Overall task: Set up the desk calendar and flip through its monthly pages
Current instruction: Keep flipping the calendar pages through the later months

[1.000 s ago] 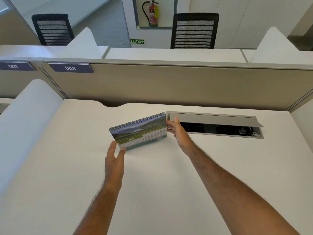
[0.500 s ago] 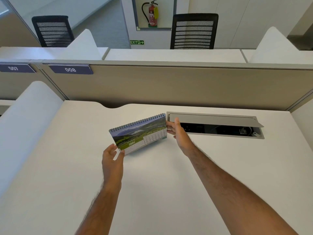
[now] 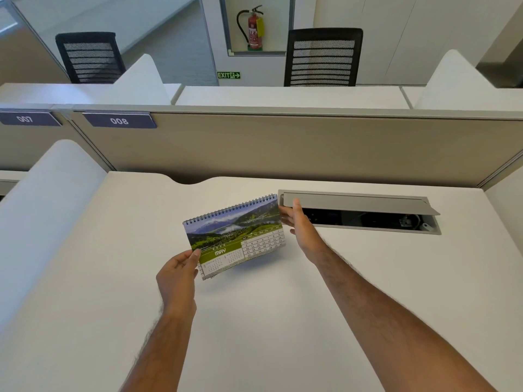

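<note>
A spiral-bound desk calendar (image 3: pixel 235 233) stands near the middle of the white desk (image 3: pixel 254 321), showing a mountain landscape and the page marked MAY. My left hand (image 3: pixel 178 274) pinches the lower left corner of the front pages, which are lifted off the base. My right hand (image 3: pixel 297 226) holds the calendar's right edge near the spiral binding, fingers behind it and thumb up.
A grey cable tray (image 3: pixel 359 212) with its lid raised is set into the desk just right of the calendar. A beige partition (image 3: pixel 283 148) closes the far edge, with white side dividers (image 3: pixel 48 199) on the left. Two black chairs stand beyond.
My left hand closed on the lower left corner and lifted the front pages up from the base. My right hand stayed on the right edge.
</note>
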A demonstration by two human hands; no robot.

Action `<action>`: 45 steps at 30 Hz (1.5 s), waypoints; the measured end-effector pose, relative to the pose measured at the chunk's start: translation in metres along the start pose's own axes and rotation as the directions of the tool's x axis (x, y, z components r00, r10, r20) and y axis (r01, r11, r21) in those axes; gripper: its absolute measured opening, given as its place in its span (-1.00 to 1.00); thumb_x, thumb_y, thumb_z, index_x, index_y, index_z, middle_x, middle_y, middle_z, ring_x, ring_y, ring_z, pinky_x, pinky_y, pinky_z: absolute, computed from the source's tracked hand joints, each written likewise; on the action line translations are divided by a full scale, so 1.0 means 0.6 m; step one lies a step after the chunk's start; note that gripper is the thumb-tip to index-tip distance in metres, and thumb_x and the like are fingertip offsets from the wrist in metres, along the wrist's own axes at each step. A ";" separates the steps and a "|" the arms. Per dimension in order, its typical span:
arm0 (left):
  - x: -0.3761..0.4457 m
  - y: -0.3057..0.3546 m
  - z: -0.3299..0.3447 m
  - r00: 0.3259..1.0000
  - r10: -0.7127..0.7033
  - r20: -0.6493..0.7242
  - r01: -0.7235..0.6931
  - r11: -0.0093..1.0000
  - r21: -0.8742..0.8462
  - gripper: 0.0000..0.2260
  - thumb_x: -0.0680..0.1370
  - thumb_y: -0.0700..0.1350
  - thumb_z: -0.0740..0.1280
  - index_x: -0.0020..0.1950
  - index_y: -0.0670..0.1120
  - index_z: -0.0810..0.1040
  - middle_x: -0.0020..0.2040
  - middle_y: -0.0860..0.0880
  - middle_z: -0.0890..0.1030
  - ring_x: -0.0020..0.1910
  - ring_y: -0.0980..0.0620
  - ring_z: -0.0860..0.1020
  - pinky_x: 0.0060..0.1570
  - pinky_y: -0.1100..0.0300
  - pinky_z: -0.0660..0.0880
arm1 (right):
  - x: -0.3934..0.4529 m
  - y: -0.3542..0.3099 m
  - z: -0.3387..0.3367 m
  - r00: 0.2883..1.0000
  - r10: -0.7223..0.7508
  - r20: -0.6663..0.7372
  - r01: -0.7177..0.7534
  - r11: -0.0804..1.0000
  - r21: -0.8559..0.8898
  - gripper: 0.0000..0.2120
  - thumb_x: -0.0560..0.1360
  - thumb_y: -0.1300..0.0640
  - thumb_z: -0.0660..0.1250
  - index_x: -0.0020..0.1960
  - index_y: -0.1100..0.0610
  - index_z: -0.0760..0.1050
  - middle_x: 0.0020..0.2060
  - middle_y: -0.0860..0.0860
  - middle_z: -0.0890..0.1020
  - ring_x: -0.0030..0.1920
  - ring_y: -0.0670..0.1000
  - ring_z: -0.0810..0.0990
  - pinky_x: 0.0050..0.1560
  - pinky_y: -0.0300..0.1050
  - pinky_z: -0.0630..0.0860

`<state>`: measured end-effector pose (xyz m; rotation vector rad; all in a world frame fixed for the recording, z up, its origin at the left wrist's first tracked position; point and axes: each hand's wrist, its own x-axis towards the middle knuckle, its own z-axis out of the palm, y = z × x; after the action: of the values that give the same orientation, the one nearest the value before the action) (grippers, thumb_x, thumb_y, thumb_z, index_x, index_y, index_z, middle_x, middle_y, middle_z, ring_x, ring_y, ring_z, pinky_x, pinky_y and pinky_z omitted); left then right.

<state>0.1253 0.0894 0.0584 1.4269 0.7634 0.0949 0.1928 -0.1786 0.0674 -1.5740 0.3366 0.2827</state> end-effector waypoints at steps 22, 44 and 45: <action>-0.018 0.048 -0.022 0.939 0.095 0.331 -0.059 0.991 -0.116 -0.71 0.75 -0.04 0.18 0.25 -0.14 0.64 0.10 -0.15 0.77 0.07 -0.13 0.74 -0.01 0.02 0.64 | 0.010 -0.003 0.001 1.000 -0.007 0.002 0.007 1.000 0.013 -0.42 0.69 -0.22 -0.24 0.09 -0.18 0.56 0.06 -0.16 0.65 0.10 -0.18 0.55 0.33 0.04 0.27; 0.099 0.092 0.003 0.907 0.267 0.325 -0.355 0.901 0.249 -0.77 0.74 -0.11 0.24 0.29 -0.09 0.66 -0.25 -0.08 0.62 -0.25 0.03 0.50 -0.04 0.04 0.56 | 0.011 0.004 -0.005 0.999 -0.001 0.033 0.001 1.000 0.020 -0.38 0.68 -0.21 -0.30 0.32 -0.09 0.48 0.21 -0.03 0.59 0.12 -0.11 0.55 0.30 0.00 0.18; 0.098 0.090 0.004 0.909 0.264 0.324 -0.351 0.903 0.249 -0.77 0.75 -0.11 0.24 0.29 -0.09 0.65 -0.23 -0.10 0.63 -0.24 0.02 0.51 -0.03 0.04 0.57 | 0.011 0.004 -0.004 1.000 0.006 0.030 -0.006 1.000 0.017 -0.38 0.67 -0.22 -0.30 0.32 -0.10 0.48 0.21 -0.03 0.59 0.12 -0.12 0.55 0.34 0.06 0.19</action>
<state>0.1919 0.1263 0.0828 1.8038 0.3141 0.0177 0.1979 -0.1816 0.0625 -1.5510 0.3195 0.3074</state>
